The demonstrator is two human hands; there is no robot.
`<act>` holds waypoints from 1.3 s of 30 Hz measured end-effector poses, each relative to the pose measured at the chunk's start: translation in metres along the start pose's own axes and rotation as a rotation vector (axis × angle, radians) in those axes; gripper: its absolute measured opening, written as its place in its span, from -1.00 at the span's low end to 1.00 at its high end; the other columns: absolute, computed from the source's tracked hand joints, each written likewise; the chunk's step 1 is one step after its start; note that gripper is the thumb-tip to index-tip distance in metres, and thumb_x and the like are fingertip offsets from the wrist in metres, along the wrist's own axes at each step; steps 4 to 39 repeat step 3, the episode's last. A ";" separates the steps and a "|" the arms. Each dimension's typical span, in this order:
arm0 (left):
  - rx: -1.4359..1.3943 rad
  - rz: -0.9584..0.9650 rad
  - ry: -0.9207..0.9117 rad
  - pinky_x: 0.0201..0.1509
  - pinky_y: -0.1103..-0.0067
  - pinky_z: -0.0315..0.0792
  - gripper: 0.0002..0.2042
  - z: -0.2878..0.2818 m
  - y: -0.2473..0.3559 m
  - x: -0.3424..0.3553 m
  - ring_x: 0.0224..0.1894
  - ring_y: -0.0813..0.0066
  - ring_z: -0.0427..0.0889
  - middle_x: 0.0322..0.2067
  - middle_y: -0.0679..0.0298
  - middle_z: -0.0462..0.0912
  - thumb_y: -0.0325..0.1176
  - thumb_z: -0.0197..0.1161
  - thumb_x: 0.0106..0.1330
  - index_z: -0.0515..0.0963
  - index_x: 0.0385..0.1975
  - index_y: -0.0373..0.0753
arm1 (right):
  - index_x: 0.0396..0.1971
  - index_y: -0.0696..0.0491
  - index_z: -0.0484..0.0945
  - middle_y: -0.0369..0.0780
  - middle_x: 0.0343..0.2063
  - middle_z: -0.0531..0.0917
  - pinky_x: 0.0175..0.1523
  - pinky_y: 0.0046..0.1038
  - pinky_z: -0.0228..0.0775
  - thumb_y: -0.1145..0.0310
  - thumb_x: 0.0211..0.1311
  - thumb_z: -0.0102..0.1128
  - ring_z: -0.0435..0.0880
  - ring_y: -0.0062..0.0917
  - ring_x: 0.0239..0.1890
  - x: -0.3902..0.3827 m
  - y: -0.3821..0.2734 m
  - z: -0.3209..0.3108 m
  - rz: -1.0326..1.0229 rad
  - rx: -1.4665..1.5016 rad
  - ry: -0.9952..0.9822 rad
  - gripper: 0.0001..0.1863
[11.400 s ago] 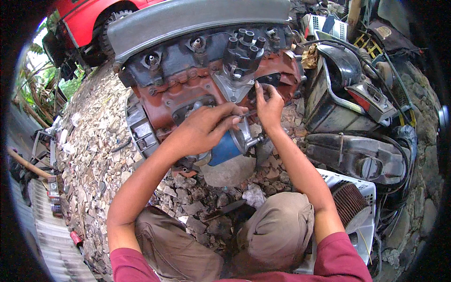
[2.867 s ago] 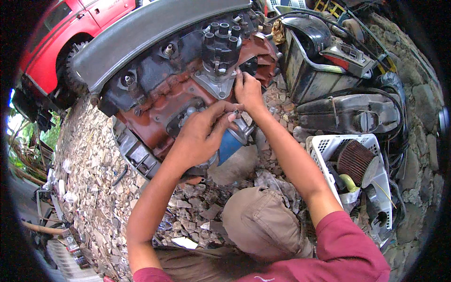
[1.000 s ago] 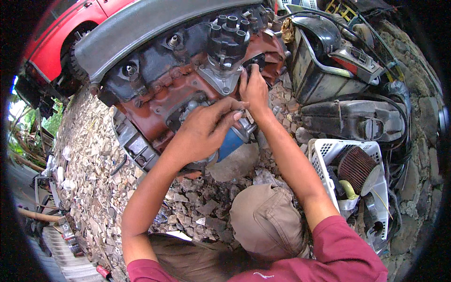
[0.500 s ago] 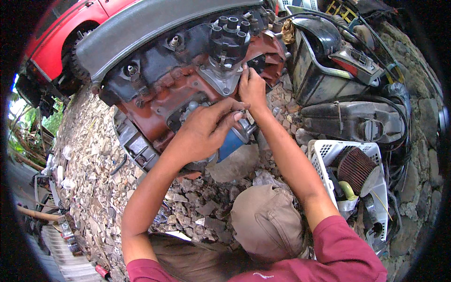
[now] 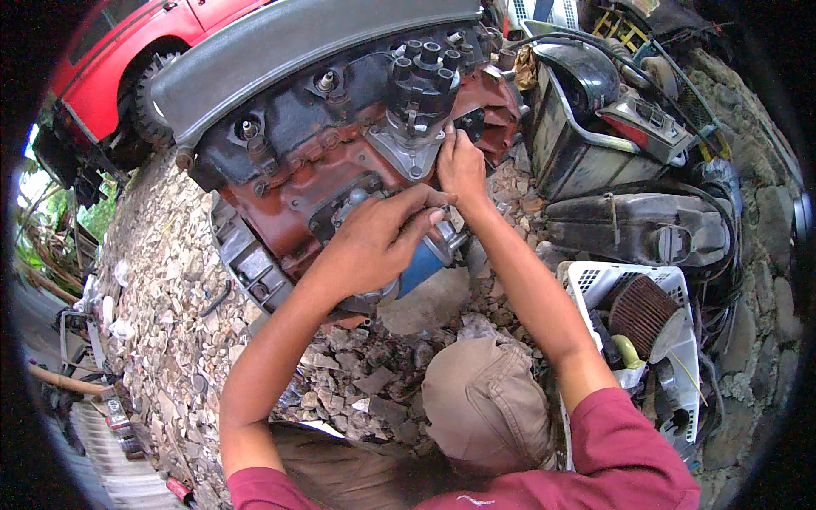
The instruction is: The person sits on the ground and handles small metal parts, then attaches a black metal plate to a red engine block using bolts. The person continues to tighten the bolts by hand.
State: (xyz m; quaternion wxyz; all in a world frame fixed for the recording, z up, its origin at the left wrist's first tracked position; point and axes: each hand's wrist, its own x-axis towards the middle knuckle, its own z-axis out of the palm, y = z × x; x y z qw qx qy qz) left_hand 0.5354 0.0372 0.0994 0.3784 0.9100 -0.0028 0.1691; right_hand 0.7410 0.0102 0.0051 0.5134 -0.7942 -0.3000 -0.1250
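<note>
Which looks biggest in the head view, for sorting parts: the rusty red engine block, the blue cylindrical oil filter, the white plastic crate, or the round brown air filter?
1. Rusty red engine block
2. White plastic crate
3. Round brown air filter
4. Blue cylindrical oil filter, partly hidden by the left hand, so its rank is unsure.

We see an outdoor place in daylight, not a room. The ground [image 5: 161, 280] is covered with grey broken stones and rubble. At the top left stands a red car [image 5: 127, 51] with a dark tyre [image 5: 146, 119]. Green plants [image 5: 93, 217] grow at the far left edge. On the right lies a pile of old vehicle parts [image 5: 629, 161], and below it a white plastic crate [image 5: 671, 289] with a round brown filter [image 5: 639, 316].
</note>
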 end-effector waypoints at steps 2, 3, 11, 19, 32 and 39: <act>-0.019 0.031 0.021 -0.24 0.34 0.45 -0.79 0.000 0.000 -0.001 -0.32 0.11 0.70 -0.42 0.06 0.68 -0.34 0.08 0.45 0.52 -0.02 -0.24 | -0.16 0.18 0.41 0.21 -0.29 0.62 -0.16 0.08 0.43 0.15 0.49 -0.07 0.61 0.18 -0.26 -0.005 0.000 -0.002 -0.058 0.010 0.021 -0.66; -0.018 0.035 0.022 -0.24 0.34 0.45 -0.79 0.000 0.000 0.000 -0.32 0.11 0.70 -0.42 0.06 0.68 -0.34 0.08 0.45 0.52 -0.02 -0.24 | -0.11 0.17 0.40 0.22 -0.23 0.61 -0.13 0.08 0.43 0.14 0.48 -0.06 0.61 0.18 -0.23 -0.006 0.005 -0.004 -0.129 0.043 0.046 -0.65; -0.018 0.035 0.022 -0.24 0.34 0.45 -0.79 0.000 0.000 0.000 -0.32 0.11 0.70 -0.42 0.06 0.68 -0.34 0.08 0.45 0.52 -0.02 -0.24 | -0.11 0.17 0.40 0.22 -0.23 0.61 -0.13 0.08 0.43 0.14 0.48 -0.06 0.61 0.18 -0.23 -0.006 0.005 -0.004 -0.129 0.043 0.046 -0.65; -0.018 0.035 0.022 -0.24 0.34 0.45 -0.79 0.000 0.000 0.000 -0.32 0.11 0.70 -0.42 0.06 0.68 -0.34 0.08 0.45 0.52 -0.02 -0.24 | -0.11 0.17 0.40 0.22 -0.23 0.61 -0.13 0.08 0.43 0.14 0.48 -0.06 0.61 0.18 -0.23 -0.006 0.005 -0.004 -0.129 0.043 0.046 -0.65; -0.018 0.035 0.022 -0.24 0.34 0.45 -0.79 0.000 0.000 0.000 -0.32 0.11 0.70 -0.42 0.06 0.68 -0.34 0.08 0.45 0.52 -0.02 -0.24 | -0.11 0.17 0.40 0.22 -0.23 0.61 -0.13 0.08 0.43 0.14 0.48 -0.06 0.61 0.18 -0.23 -0.006 0.005 -0.004 -0.129 0.043 0.046 -0.65; -0.018 0.035 0.022 -0.24 0.34 0.45 -0.79 0.000 0.000 0.000 -0.32 0.11 0.70 -0.42 0.06 0.68 -0.34 0.08 0.45 0.52 -0.02 -0.24 | -0.11 0.17 0.40 0.22 -0.23 0.61 -0.13 0.08 0.43 0.14 0.48 -0.06 0.61 0.18 -0.23 -0.006 0.005 -0.004 -0.129 0.043 0.046 -0.65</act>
